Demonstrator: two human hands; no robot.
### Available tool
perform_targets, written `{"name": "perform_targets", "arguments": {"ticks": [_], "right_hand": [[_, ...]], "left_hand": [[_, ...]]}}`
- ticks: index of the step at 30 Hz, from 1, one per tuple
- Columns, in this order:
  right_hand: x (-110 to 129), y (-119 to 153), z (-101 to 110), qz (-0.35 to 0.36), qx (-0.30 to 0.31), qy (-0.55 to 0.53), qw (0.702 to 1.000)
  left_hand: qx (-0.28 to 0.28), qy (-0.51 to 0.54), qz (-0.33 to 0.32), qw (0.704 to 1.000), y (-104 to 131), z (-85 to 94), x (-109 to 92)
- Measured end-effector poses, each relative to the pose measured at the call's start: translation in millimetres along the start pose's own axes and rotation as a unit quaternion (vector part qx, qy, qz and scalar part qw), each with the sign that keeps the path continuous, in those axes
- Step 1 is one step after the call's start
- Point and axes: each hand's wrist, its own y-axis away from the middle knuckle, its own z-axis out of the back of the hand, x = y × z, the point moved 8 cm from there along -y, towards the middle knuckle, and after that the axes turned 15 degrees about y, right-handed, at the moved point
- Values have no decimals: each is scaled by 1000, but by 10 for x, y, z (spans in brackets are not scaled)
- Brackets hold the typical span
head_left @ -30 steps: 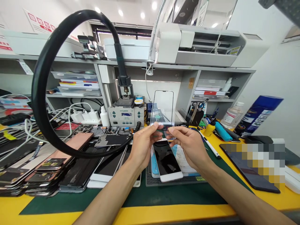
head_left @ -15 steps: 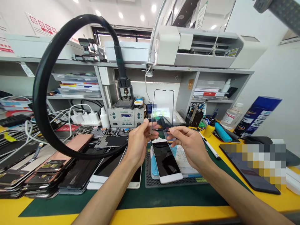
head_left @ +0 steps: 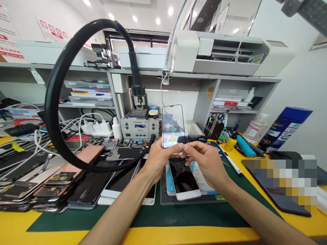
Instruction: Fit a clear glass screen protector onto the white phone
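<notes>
A clear glass screen protector with a black border is held upright over the mat, things behind it showing through. My left hand grips its lower edge, thumb across the front. At its lower right corner, my right hand pinches with thumb and forefinger, the fingertips meeting the left thumb. A faint clear film seems to lie beside the glass, but its edges are hard to make out. Below both hands lies a white-framed phone with a dark screen, resting on a blue and clear packet.
Phones and screens are stacked at left beneath a looped black hose. A soldering or hot-air station stands behind. At right are a white pen, a yellow bottle, a blue spray can and a dark tablet.
The left hand has shifted right and its thumb now lies over the protector's bottom edge. Both hands have come together there, and the protector sits slightly lower. The view has shifted a little.
</notes>
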Motion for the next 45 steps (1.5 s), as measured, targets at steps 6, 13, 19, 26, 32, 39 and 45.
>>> {"name": "perform_targets", "arguments": {"ticks": [6,13,19,26,32,39,45], "right_hand": [[19,-14,-6,9,10,29,999],[53,11,-38,28,30,72,997],[110,51,-100,48,45,114,991],[106,56,-119,49,46,122,990],[126,60,-117,54,45,121,990],[125,67,-93,55,43,118,991],[104,57,-130,62,52,78,994]], "left_hand": [[-18,12,7,1000,-14,32,8],[-50,29,-18,998,-23,76,-102],[-74,46,-53,995,-56,178,-219],[-85,50,-66,993,-64,230,-220],[-100,61,-94,989,-69,232,-256],[-112,77,-110,985,-70,260,-326],[-80,75,-38,993,-54,226,-303]]}}
